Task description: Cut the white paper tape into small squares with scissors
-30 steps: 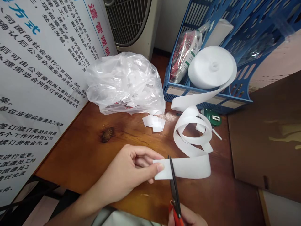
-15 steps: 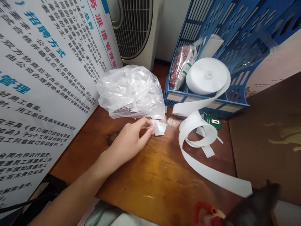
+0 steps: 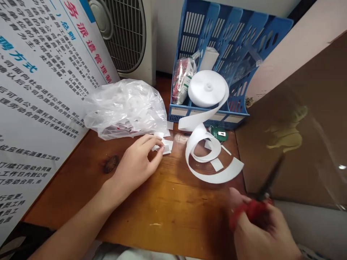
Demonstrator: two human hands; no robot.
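Observation:
At the left, my left hand (image 3: 137, 160) rests low over the table, thumb and index finger pinched at a small pile of cut white pieces (image 3: 168, 145). A white piece shows at the fingertips, partly hidden by them. On the right, my right hand (image 3: 267, 234) grips scissors (image 3: 255, 213) by their red handles, the dark blades pointing up and away. Motion blurs both the hand and the scissors. Between my hands a white strip (image 3: 217, 177) curls on the table, leading back to a large white roll (image 3: 204, 88). The strip's loose end lies apart from the scissors.
A clear plastic bag (image 3: 127, 104) of white pieces sits behind my left hand. A blue file rack (image 3: 233, 122) holds the roll and a red-and-white packet (image 3: 181, 81). A green tape measure (image 3: 219, 133) lies before it. A printed board (image 3: 40, 119) stands left, a brown box (image 3: 260, 144) right.
My right hand has come into fuller view with the scissors, whose blades now point upward. The strip's loose end has curled back toward the roll. The view has shifted right; my left hand stays by the pile.

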